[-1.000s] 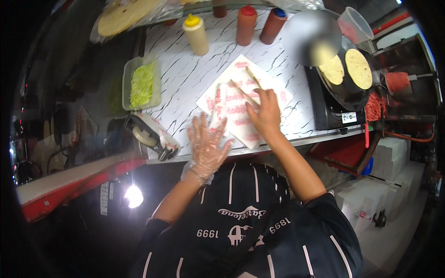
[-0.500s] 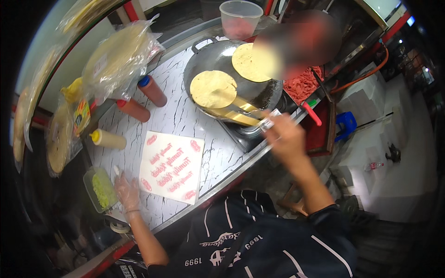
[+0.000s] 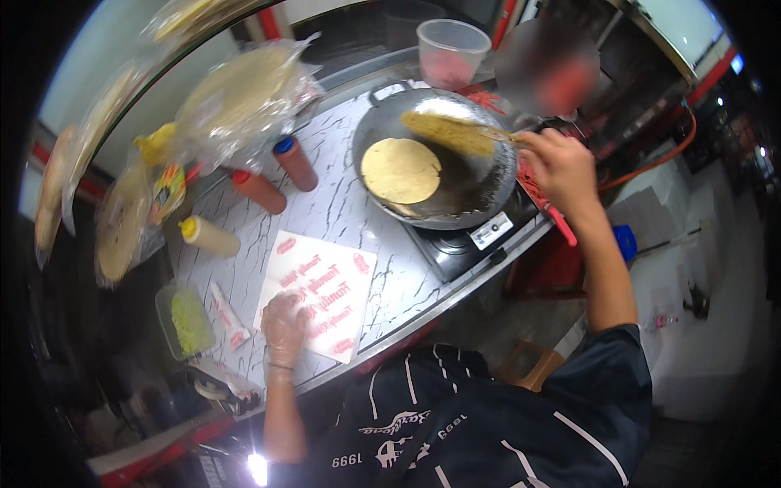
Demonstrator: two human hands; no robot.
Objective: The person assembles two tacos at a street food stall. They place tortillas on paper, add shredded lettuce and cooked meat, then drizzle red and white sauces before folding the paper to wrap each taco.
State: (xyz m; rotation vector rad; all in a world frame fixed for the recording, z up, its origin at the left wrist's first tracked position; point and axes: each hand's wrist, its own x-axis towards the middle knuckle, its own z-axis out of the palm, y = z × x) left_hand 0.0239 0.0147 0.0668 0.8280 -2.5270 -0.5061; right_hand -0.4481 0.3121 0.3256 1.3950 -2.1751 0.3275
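My right hand (image 3: 561,167) grips metal tongs (image 3: 514,140) over the wok. In the tongs hangs a yellow flatbread (image 3: 447,132), lifted and tilted nearly on edge. Another round flatbread (image 3: 400,171) lies flat on the left side of the dark wok (image 3: 468,213). My left hand (image 3: 285,329), in a clear plastic glove, rests on the left part of a stack of printed white paper sheets (image 3: 342,301), with fingers slightly bent and apparently nothing held. A narrow paper-wrapped roll (image 3: 230,317) lies just left of that hand.
A tub of shredded greens (image 3: 189,324) sits at the left. Behind it stand a pale sauce bottle (image 3: 210,237) and two red ones (image 3: 260,193). Bagged flatbreads (image 3: 244,98) are at the back. A red-handled knife (image 3: 560,224) sticks out right of the stove (image 3: 451,252).
My right hand has moved up and right, and the tongs now lift the farther flatbread. My left hand has left the wrapped roll and come onto the paper stack.
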